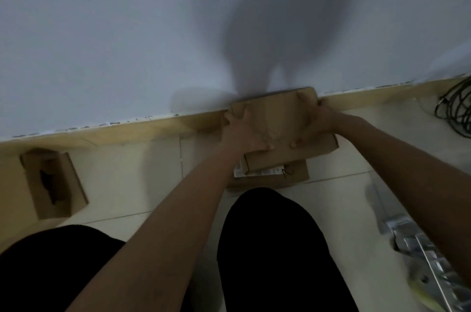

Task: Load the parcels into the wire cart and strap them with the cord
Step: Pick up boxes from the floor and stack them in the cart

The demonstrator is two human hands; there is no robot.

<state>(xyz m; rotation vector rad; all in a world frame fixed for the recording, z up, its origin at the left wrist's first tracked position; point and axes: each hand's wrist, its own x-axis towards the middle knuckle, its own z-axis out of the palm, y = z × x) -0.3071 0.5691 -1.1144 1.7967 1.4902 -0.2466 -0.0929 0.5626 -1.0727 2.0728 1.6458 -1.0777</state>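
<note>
A brown cardboard parcel (279,118) is tilted up near the wall. My left hand (242,133) grips its left side and my right hand (317,119) grips its right side, fingers curled over the edges. Under it lies a second flat cardboard parcel (293,175) with a white label, on the floor. A third, torn cardboard parcel (54,181) stands at the left by the skirting. A metal frame (418,245), perhaps part of the wire cart, shows at the lower right. Dark coiled cord (456,107) lies at the far right edge.
A pale wall (127,31) with a wooden skirting board (127,130) runs across the scene. The floor (127,179) is light tile. My knees in black trousers (275,248) fill the bottom of the frame.
</note>
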